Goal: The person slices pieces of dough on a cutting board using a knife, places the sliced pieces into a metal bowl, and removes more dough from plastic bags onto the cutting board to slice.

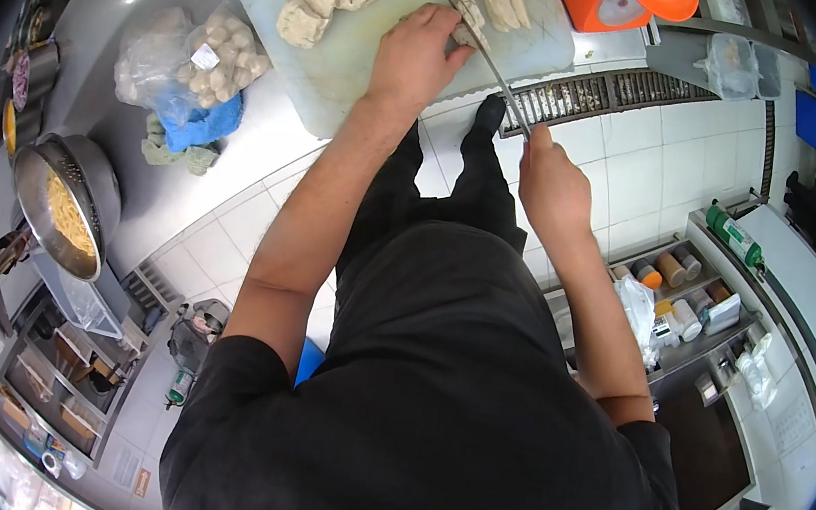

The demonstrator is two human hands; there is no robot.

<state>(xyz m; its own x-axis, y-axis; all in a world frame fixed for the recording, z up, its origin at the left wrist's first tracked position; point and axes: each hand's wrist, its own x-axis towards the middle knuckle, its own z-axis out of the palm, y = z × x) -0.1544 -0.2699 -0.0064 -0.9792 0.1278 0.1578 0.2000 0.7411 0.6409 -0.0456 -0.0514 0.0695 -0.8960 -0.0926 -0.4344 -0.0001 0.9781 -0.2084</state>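
My right hand (555, 186) is closed around the handle of a kitchen knife (501, 77). The blade points up and left, its edge at a pale, cooked-looking piece of meat (467, 20) on a translucent white cutting board (349, 67). Curled fingers of my left hand (419, 55) steady that piece beside the blade; part of it is hidden beneath them. Right of the knife lie cut slices (502, 6). Several larger whole lumps of the same pale meat (321, 3) rest on the board's left side.
An orange scale (608, 4) stands right of the board. To the left are a plastic bag of round pale items (220, 52), a blue cloth (204, 123) and a metal bowl (32, 202) holding yellow strips. Spice jars (668, 270) sit in a rack at right.
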